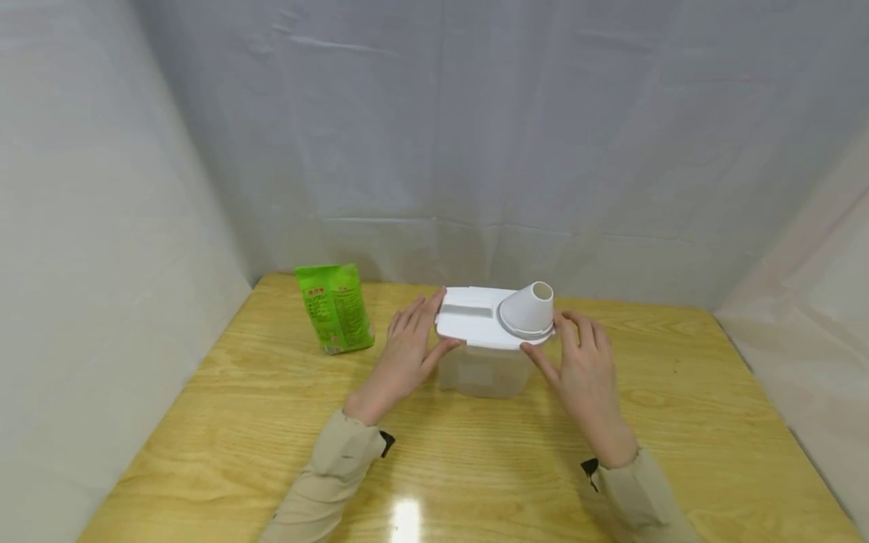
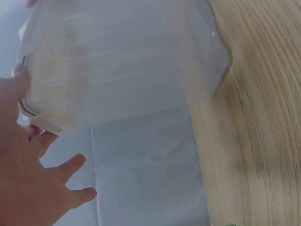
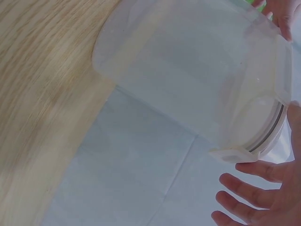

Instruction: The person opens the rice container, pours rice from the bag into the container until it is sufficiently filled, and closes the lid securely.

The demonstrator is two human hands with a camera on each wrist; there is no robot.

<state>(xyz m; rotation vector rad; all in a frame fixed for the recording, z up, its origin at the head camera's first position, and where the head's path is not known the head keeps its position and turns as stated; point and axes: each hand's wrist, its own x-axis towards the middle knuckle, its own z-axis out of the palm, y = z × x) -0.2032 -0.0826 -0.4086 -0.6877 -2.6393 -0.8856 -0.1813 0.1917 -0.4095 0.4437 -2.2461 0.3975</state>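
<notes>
A translucent plastic storage container (image 1: 483, 375) stands upright on the table, with a white lid (image 1: 468, 329) on top. A white cone-shaped spout cap (image 1: 529, 309) rises from the lid's right end. My left hand (image 1: 403, 351) grips the lid's left end, thumb at the front edge and index finger at the back corner. At the right end, my right hand (image 1: 584, 369) holds the lid between its thumb and index finger. Seen from the right wrist, its other fingers (image 3: 242, 190) spread out below the clasp (image 3: 235, 155).
A green printed pouch (image 1: 336, 309) stands on the wooden table (image 1: 475, 467) to the left of the container. Pale cloth sheets (image 1: 434, 151) hang behind the table and along both sides.
</notes>
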